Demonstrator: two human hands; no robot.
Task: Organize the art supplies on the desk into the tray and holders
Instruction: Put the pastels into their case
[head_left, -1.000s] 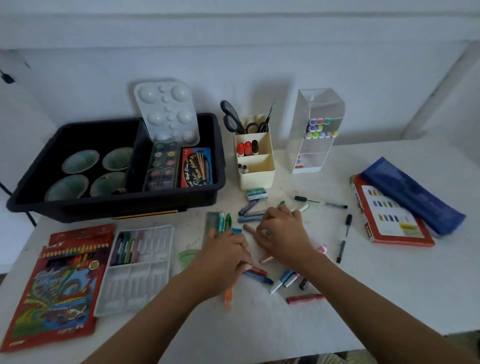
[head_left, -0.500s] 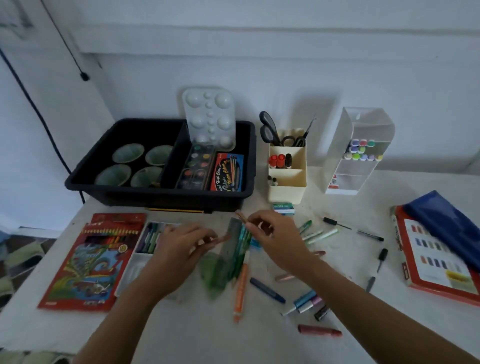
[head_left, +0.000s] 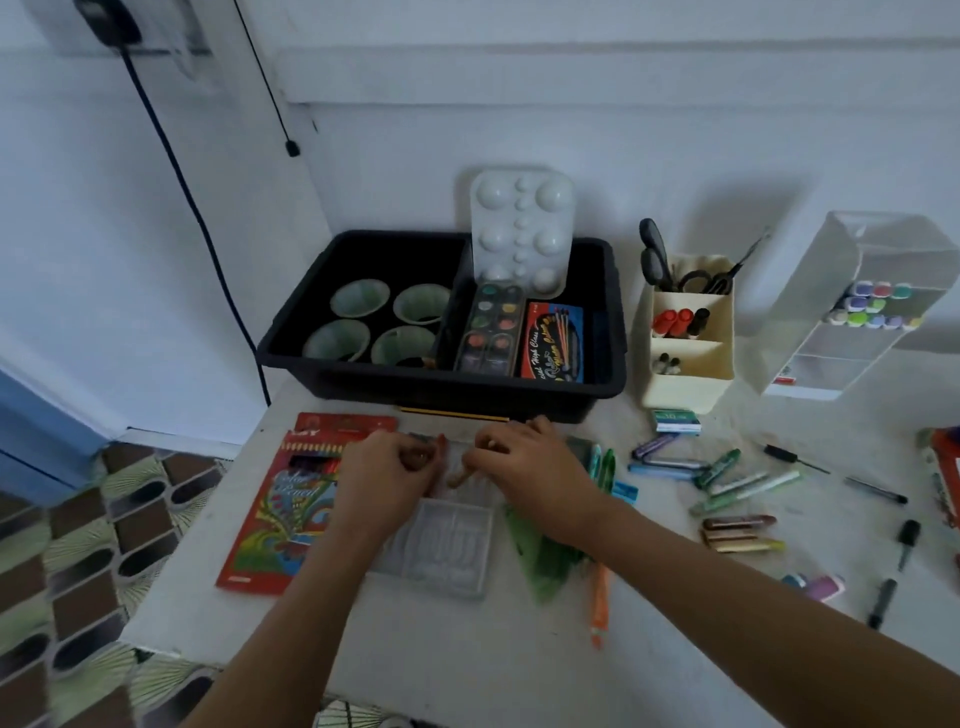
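Note:
My left hand (head_left: 387, 473) and my right hand (head_left: 524, 465) are both over the far end of the white crayon tray (head_left: 441, 551), just in front of the black bin (head_left: 441, 384). The right hand pinches a tan crayon (head_left: 460, 478) whose tip points down into the tray. The left hand's fingers are curled round a small dark red crayon (head_left: 421, 456). Loose crayons and markers (head_left: 727, 483) lie scattered to the right. A cream holder (head_left: 685, 343) and a clear marker rack (head_left: 852, 312) stand at the back right.
The bin holds several green cups (head_left: 358, 299), a paint palette (head_left: 491, 327) and a brush box (head_left: 553, 343). A red pencil box (head_left: 291, 514) lies by the desk's left edge. Green rulers (head_left: 545, 561) and an orange pen (head_left: 600, 603) lie right of the tray.
Both hands moved left from the pile of crayons to the white tray, carrying crayons. The camera view swung left and down with them.

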